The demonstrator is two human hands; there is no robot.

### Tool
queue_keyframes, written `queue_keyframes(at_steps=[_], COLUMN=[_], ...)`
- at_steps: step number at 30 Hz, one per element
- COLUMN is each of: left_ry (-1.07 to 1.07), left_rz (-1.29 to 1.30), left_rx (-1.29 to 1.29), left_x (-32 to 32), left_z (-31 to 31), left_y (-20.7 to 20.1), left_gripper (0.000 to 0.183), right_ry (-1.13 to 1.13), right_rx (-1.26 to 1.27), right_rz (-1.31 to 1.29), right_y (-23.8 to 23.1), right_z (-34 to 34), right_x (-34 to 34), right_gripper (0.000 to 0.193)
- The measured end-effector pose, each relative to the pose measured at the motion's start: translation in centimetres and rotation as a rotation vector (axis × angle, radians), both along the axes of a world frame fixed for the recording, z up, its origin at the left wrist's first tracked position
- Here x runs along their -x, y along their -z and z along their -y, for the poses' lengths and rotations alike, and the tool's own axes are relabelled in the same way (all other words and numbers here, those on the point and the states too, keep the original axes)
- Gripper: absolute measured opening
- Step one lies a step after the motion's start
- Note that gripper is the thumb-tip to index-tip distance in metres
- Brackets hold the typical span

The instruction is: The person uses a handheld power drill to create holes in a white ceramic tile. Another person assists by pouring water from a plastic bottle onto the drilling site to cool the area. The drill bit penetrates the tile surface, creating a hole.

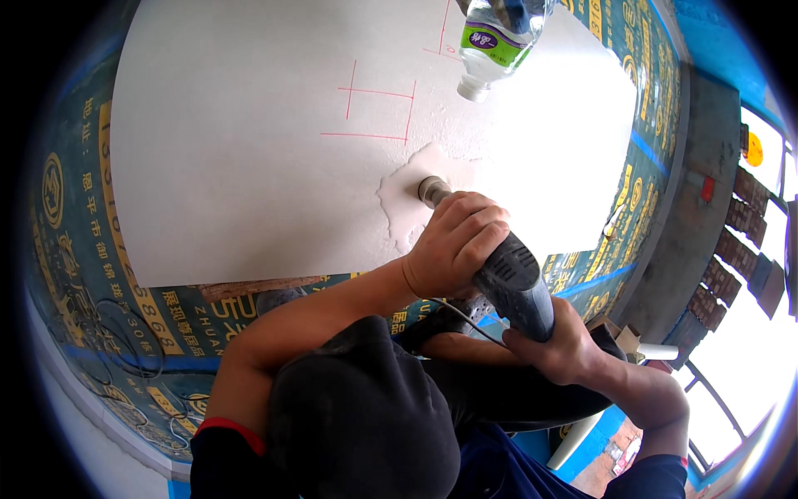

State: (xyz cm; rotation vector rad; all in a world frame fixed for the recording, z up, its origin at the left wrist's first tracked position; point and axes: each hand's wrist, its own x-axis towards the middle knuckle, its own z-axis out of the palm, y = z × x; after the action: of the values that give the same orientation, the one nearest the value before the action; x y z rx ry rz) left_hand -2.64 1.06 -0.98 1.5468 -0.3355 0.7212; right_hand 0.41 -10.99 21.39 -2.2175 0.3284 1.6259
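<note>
A dark grey power drill (517, 287) slants across the near edge of a large white slab (224, 150). My left hand (459, 241) wraps round its front. My right hand (559, 343) grips the rear of its body. The drill's round metal core bit (430, 191) meets the slab inside a puddle of whitish water (403, 187). Beyond the bit, a clear plastic bottle (499, 46) with a green and purple label tilts neck-down over the slab. At the top edge something dark, perhaps another person's gloved hand, holds it. Red lines (374, 91) are drawn on the slab.
A wooden strip (262, 288) shows under the slab's near edge. Printed dark green floor covering (62, 191) surrounds the slab. Loose thin cables (125, 341) lie at the left, and the drill's cord (467, 316) runs by my legs. My black-clad knee (366, 407) rises between my arms.
</note>
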Motion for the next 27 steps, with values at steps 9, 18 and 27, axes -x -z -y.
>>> queue_keyframes(at_steps=[9,18,27], left_ry=[-0.047,0.020,0.060], left_rz=[-0.031,-0.103,-0.145], left_rx=[0.016,0.027,-0.007], left_x=[-0.7,-1.6,-2.5], left_z=[0.3,-0.2,0.1], left_y=[0.2,-0.4,-1.1], left_gripper=[0.072,0.083,0.090], right_ry=[-0.007,0.111,0.242], right_rx=[-0.005,0.000,-0.082], right_rz=[-0.046,-0.131,-0.125], right_y=[-0.6,-0.9,-0.6], right_z=[-1.1,-1.4,0.5], right_x=[-2.2,-4.4,-4.9], right_gripper=[0.034,0.029,0.025])
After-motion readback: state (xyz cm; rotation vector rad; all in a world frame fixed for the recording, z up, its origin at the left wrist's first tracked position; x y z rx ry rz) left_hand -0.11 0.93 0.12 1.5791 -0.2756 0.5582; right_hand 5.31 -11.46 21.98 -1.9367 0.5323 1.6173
